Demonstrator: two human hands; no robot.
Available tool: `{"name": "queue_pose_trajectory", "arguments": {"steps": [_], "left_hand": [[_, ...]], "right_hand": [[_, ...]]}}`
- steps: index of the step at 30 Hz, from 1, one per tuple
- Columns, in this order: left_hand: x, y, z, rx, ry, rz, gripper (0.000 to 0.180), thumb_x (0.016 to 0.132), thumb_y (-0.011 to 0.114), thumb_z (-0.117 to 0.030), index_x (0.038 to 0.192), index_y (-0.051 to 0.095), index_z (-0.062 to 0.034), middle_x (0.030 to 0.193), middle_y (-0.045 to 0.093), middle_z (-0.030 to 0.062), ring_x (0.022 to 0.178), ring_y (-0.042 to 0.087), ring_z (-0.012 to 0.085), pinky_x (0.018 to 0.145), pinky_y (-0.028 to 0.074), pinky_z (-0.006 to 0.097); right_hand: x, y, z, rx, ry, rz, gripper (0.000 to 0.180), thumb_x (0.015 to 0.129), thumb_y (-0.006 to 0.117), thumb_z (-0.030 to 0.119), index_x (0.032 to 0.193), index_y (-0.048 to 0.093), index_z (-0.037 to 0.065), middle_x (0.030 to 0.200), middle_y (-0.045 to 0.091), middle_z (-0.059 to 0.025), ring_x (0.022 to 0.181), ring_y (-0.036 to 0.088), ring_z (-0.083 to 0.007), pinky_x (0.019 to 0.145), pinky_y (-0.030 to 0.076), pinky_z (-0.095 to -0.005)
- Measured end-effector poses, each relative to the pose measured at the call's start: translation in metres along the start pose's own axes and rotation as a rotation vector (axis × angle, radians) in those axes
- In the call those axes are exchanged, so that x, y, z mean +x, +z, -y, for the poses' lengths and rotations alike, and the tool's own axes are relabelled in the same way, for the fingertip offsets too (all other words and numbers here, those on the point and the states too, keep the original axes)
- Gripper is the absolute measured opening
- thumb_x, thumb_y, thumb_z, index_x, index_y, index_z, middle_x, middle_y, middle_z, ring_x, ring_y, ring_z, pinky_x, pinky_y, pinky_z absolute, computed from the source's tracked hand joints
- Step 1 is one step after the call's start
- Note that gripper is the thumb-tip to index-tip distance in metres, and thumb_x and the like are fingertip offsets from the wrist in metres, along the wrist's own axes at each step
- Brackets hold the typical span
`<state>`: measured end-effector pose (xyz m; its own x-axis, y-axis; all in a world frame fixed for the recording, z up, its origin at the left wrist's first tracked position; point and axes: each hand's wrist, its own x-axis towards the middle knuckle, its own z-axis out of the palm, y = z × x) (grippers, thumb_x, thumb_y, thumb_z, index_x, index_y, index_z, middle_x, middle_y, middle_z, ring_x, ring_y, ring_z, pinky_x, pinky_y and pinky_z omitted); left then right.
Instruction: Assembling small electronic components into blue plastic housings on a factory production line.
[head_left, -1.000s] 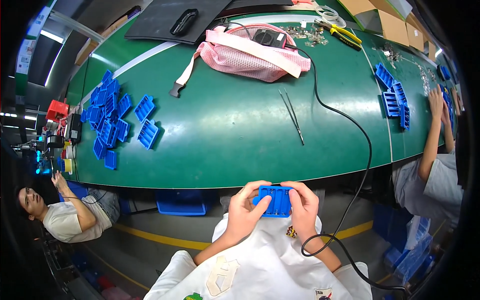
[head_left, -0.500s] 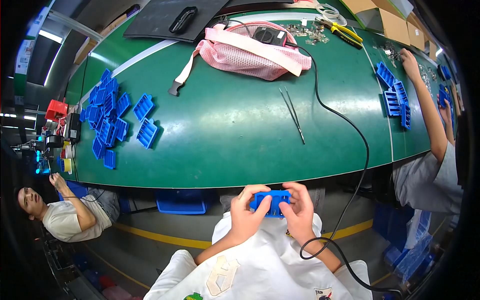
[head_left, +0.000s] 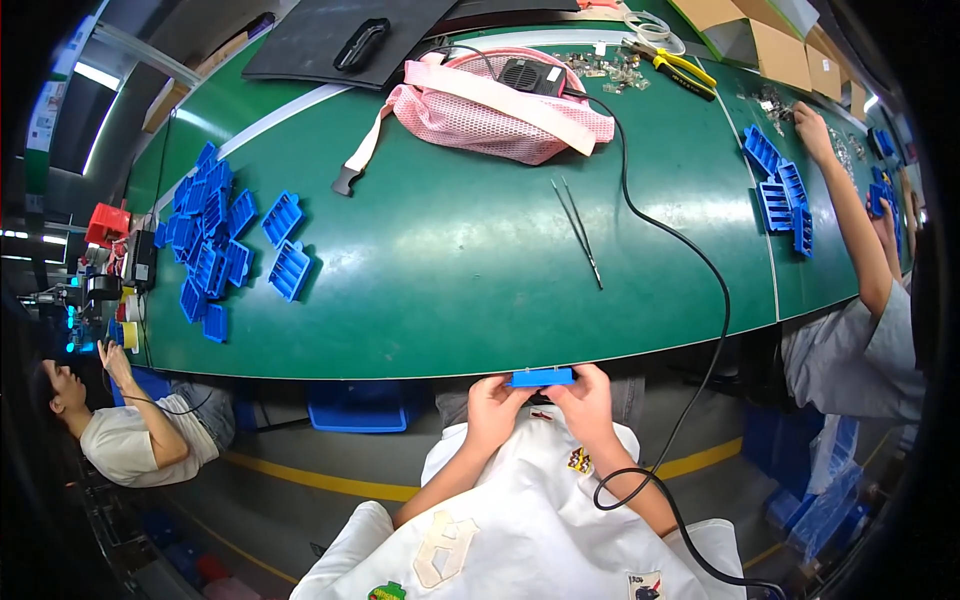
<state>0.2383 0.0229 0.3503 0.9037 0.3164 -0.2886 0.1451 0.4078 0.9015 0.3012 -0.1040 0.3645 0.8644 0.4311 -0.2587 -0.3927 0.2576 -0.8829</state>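
Note:
Between both hands I hold a blue plastic battery holder (head_left: pixel 541 378) at the table's near edge, its long side turned up toward me. My left hand (head_left: pixel 492 408) is closed on its left end, and my right hand (head_left: pixel 588 402) grips the right end. The slots inside it are hidden from this angle. Beyond my hands, a pair of metal tweezers (head_left: pixel 580 237) lies on the green table (head_left: pixel 450 290). Off to the left is a heap of similar blue holders (head_left: pixel 208 225), with two holders (head_left: pixel 285 245) apart from it.
A pink mesh bag (head_left: pixel 480 115) with a black device (head_left: pixel 530 76) lies at the back; its black cable (head_left: pixel 700 255) runs down to my right. Yellow pliers (head_left: pixel 680 70) lie near small metal parts (head_left: pixel 615 72). A co-worker's arm (head_left: pixel 850 210) reaches past blue holders (head_left: pixel 778 190). Another person (head_left: pixel 135 430) sits left.
I have tilted the battery holder, so its slotted face no longer shows and its side does. My hands have shifted slightly. The person at left has turned their head.

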Motion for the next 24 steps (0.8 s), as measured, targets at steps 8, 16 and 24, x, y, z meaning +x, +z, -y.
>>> {"name": "queue_pose_trajectory", "arguments": {"steps": [8, 16, 24], "left_hand": [[0.008, 0.005, -0.004, -0.031, 0.168, 0.031, 0.042, 0.076, 0.066, -0.002, 0.114, 0.049, 0.0014, 0.112, 0.053, 0.0097, 0.102, 0.051, 0.0192, 0.090, 0.040, 0.034], [0.006, 0.004, 0.003, -0.064, 0.017, -0.049, 0.048, 0.084, 0.058, -0.035, 0.115, 0.044, -0.0016, 0.099, 0.051, 0.0076, 0.083, 0.054, 0.0175, 0.069, 0.048, 0.032], [0.009, -0.019, 0.038, 0.827, 0.571, -0.116, 0.012, 0.076, 0.063, -0.005, 0.088, 0.062, -0.0026, 0.089, 0.062, 0.0190, 0.072, 0.058, 0.0336, 0.064, 0.048, 0.038]], "right_hand": [[0.013, 0.002, -0.003, -0.064, 0.000, -0.023, 0.026, 0.075, 0.068, 0.004, 0.099, 0.059, -0.001, 0.095, 0.061, -0.0053, 0.085, 0.057, -0.0122, 0.076, 0.047, -0.0283], [0.012, 0.015, -0.007, -0.079, 0.059, 0.067, 0.026, 0.081, 0.063, 0.009, 0.106, 0.056, 0.004, 0.079, 0.059, -0.0006, 0.061, 0.054, -0.0066, 0.052, 0.046, -0.0221], [0.006, 0.019, -0.021, -0.185, -0.161, 0.017, 0.026, 0.083, 0.062, 0.011, 0.106, 0.056, 0.002, 0.078, 0.057, -0.0004, 0.064, 0.053, -0.0070, 0.055, 0.045, -0.0220]]}}
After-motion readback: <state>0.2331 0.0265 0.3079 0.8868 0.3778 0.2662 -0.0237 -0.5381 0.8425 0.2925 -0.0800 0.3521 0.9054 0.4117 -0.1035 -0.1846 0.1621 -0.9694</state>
